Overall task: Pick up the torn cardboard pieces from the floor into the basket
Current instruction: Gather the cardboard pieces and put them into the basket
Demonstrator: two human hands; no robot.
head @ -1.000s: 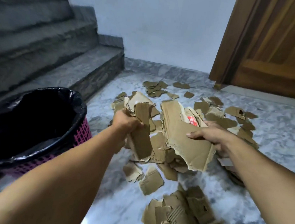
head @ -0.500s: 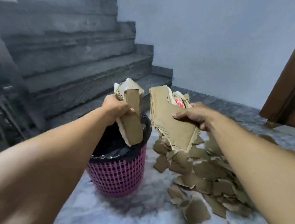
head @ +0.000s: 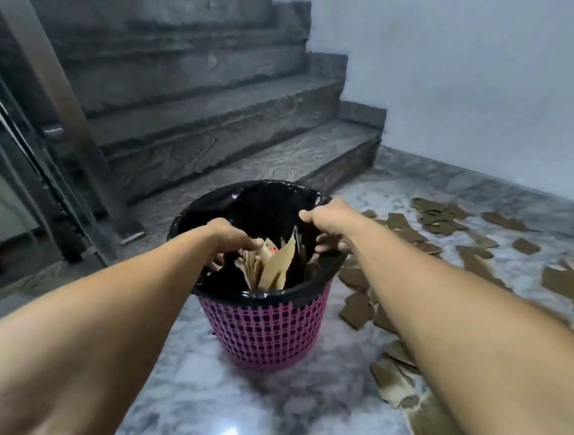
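A pink mesh basket point(head: 263, 332) lined with a black bag stands on the marble floor in front of me. Torn cardboard pieces point(head: 271, 264) stand on end inside it, one with a red mark. My left hand point(head: 228, 243) hangs over the basket's left side with its fingers spread downward, one fingertip touching the tops of those pieces. My right hand point(head: 329, 227) hovers over the right rim, fingers apart and holding nothing. Several loose cardboard pieces point(head: 357, 312) lie on the floor to the basket's right.
Grey stone stairs point(head: 250, 139) rise just behind the basket. A metal railing post point(head: 50, 61) slants down at the left. More cardboard scraps point(head: 433, 211) spread toward the white wall at the right. A bright reflection shows on the floor near me.
Both hands carried their cardboard bundles over the basket and let them go. The pieces now sit inside it. My view has swung left toward the stairs.
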